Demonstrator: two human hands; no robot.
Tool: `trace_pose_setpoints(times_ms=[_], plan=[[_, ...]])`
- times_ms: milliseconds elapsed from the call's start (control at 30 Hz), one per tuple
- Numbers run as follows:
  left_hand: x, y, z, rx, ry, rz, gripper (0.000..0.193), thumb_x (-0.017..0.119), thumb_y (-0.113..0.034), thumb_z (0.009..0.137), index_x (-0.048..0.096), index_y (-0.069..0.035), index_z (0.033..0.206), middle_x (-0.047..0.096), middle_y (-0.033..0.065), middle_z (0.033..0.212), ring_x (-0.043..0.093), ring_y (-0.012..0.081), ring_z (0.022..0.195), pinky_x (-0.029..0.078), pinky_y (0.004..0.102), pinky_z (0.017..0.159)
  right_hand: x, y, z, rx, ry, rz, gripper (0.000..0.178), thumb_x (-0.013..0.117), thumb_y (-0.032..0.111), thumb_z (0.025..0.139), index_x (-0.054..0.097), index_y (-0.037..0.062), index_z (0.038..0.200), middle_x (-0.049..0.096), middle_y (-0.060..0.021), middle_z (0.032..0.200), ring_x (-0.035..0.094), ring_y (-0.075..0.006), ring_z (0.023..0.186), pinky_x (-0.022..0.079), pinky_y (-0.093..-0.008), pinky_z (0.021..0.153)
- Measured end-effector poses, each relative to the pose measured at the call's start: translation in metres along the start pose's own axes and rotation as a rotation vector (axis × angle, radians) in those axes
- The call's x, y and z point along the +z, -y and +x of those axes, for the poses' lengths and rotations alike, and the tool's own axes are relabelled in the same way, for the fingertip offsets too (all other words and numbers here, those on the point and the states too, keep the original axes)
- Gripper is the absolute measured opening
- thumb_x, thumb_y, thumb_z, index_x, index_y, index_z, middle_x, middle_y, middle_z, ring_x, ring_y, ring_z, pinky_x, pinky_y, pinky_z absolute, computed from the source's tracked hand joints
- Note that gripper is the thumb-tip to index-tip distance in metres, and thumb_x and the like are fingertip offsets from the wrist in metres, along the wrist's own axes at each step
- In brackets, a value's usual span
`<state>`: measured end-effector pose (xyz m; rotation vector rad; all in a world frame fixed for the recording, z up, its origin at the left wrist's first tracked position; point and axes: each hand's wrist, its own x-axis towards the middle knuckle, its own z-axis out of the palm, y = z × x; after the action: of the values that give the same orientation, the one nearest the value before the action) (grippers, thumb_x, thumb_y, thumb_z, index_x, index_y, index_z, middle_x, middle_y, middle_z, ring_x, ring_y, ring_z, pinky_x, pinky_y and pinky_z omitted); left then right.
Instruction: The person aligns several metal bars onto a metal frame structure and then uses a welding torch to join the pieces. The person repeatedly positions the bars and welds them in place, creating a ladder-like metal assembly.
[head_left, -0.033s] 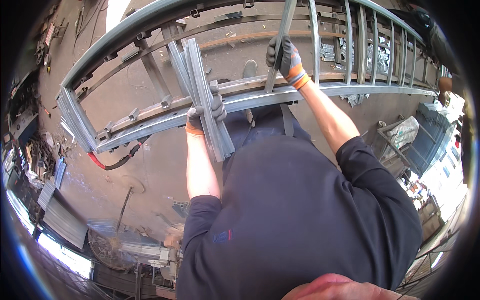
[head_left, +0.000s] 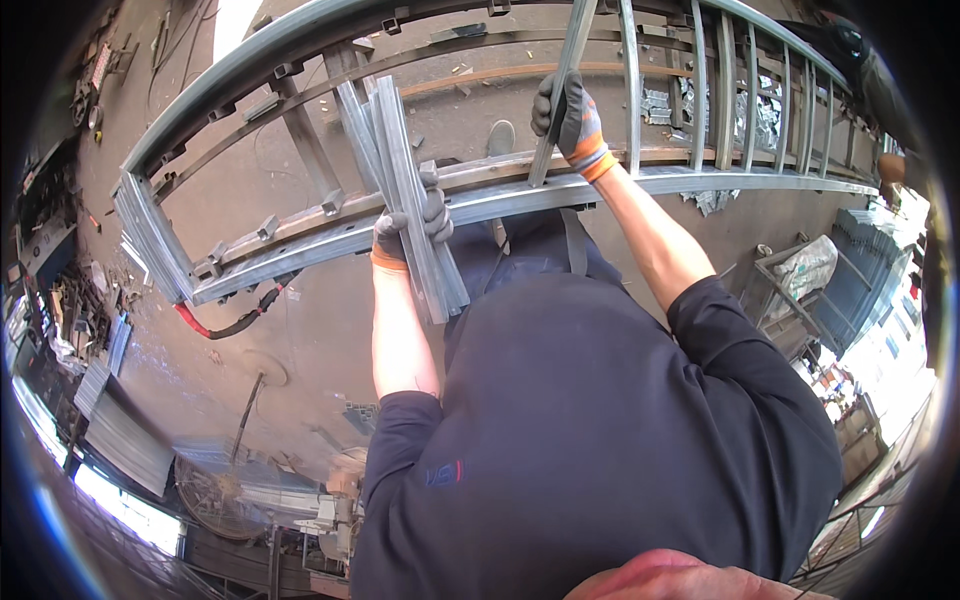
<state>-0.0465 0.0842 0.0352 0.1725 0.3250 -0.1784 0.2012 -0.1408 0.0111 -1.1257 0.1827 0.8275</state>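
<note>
A long metal frame [head_left: 480,208] with crosswise bars lies in front of me. My left hand [head_left: 413,222], gloved in grey and orange, is closed round a bundle of metal bars [head_left: 408,180]. The bundle slants across the frame's near rail, and its lower end reaches toward my body. My right hand [head_left: 572,125], in the same kind of glove, wraps round a single metal bar [head_left: 570,55]. That bar spans the frame, with its near end by the near rail. Several bars are set across the frame to its right.
A red and black cable [head_left: 235,325] hangs under the frame's left corner. A large fan [head_left: 225,495] stands at lower left. Metal offcuts [head_left: 757,110] lie beneath the frame. On the right are a cart [head_left: 795,285] and stacked metal sheets [head_left: 860,270]. Another person [head_left: 880,85] is at far right.
</note>
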Motion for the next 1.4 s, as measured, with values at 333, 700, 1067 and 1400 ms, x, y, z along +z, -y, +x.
trace_pose_setpoints(times_ms=[333,700,1067,1400], plan=[[-0.003,0.001,0.000,-0.020,0.043,-0.031,0.081,0.087,-0.037,0.076,0.052,-0.007,0.143,0.049,0.0016,0.085,0.053,0.0137,0.072,0.044,0.0315,0.065,0.005,0.001,0.011,0.098,-0.129,-0.065,0.056,0.052,0.066,0.104,0.057,0.0097,0.099,0.051,-0.0014,0.068,0.047,-0.0160,0.053,0.042,-0.0332,0.051],[0.002,0.001,0.001,-0.014,0.057,-0.070,0.080,0.087,-0.033,0.076,0.052,-0.007,0.144,0.049,0.0015,0.086,0.052,0.0140,0.073,0.045,0.0316,0.067,-0.023,-0.034,0.050,0.331,-0.131,-0.603,0.070,0.044,0.070,0.104,0.068,0.0045,0.096,0.073,-0.0133,0.074,0.072,-0.0259,0.065,0.054,-0.0384,0.059],[0.007,0.007,0.012,0.127,-0.087,0.050,0.075,0.085,-0.027,0.076,0.054,-0.006,0.141,0.056,0.0058,0.095,0.061,0.0251,0.095,0.055,0.0459,0.090,0.105,0.050,-0.078,-0.072,0.355,-1.510,0.061,0.063,0.059,0.095,0.072,0.0018,0.114,0.074,-0.0237,0.104,0.071,-0.0425,0.100,0.056,-0.0496,0.088],[0.029,-0.029,-0.004,0.340,-0.369,0.385,0.074,0.078,-0.018,0.077,0.049,-0.004,0.143,0.062,0.0106,0.110,0.065,0.0330,0.108,0.055,0.0546,0.101,0.123,0.010,-0.071,0.070,0.772,-1.002,0.059,0.076,0.057,0.086,0.073,0.0038,0.113,0.074,-0.0207,0.103,0.071,-0.0378,0.098,0.053,-0.0452,0.088]])
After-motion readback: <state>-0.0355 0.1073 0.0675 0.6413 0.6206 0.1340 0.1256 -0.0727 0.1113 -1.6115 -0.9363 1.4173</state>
